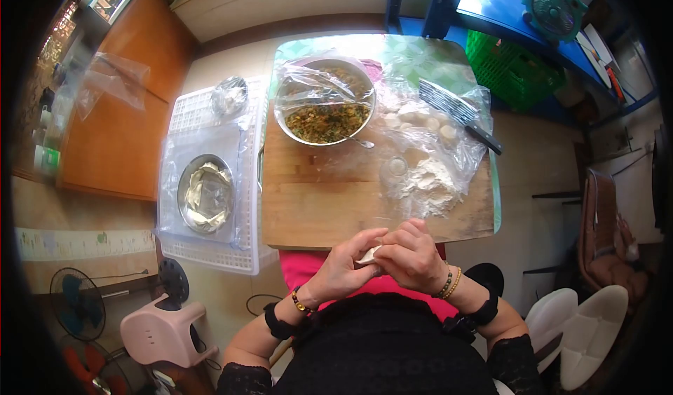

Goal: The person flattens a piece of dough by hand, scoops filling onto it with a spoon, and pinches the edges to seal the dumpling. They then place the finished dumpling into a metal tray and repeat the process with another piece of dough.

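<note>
A small white dumpling [369, 255] is pinched between my two hands just off the front edge of the wooden board [315, 213]. My left hand [343, 262] grips it from the left, fingers curled. My right hand [410, 256] closes on its other side, and its fingers hide part of the dough. Beyond them stands a metal bowl [280, 118] of chopped filling [326, 123], half covered by clear plastic, with a spoon handle [363, 142] at its rim. To the right, loose flour [434, 188] and pale dough pieces [420, 118] lie on plastic.
A cleaver [456, 107] rests on the plastic at the back right, its black handle toward the board's right side. On a white crate [245, 251] at left, a round metal pan [184, 192] holds several dumplings. A pink stool [158, 328] and fans stand lower left.
</note>
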### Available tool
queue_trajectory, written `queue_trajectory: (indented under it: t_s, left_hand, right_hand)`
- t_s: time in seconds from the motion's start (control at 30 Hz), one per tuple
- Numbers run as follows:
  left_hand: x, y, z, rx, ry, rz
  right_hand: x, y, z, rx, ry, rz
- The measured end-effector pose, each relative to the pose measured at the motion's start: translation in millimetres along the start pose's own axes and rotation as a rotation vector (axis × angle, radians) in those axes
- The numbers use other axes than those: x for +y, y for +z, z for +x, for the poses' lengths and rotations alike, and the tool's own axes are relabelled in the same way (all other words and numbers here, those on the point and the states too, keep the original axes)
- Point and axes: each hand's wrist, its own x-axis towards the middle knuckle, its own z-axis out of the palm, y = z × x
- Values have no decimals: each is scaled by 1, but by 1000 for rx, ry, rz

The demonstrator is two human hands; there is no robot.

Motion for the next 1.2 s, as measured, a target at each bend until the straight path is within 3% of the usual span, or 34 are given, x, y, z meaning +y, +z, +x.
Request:
queue_trajectory:
  t_s: [0.07,0.13,0.23,0.3,0.4,0.53,0.63,0.73,0.83,0.93,1.13,1.2]
  left_hand:
    - [-1,-1,0,-5,-20,-67]
    - [-4,-3,3,17,100,161]
    - [1,0,5,2,38,115]
    - [-3,2,7,-35,29,30]
    - [-4,0,6,-74,-14,-49]
    - [1,1,3,-10,-64,-157]
    - [-5,-10,2,49,-121,-132]
    - [0,-17,1,104,-100,-200]
    - [-1,-19,0,142,-76,-273]
    - [-6,-20,-1,115,-56,-324]
    - [-1,-19,-5,91,70,-161]
    - [0,-17,-7,102,129,-47]
  right_hand:
    - [-1,1,1,16,26,23]
    - [-3,0,5,33,53,43]
    - [-4,-3,10,45,59,48]
    - [4,0,6,-113,37,107]
    - [8,7,5,-175,31,117]
    - [10,10,2,-152,57,164]
    - [10,3,0,11,173,211]
    - [20,-10,-20,-174,273,72]
    - [19,-8,-28,-227,325,46]
    - [16,-2,-25,-191,304,65]
    - [20,8,-23,-171,141,38]
    - [16,3,-18,-170,172,30]
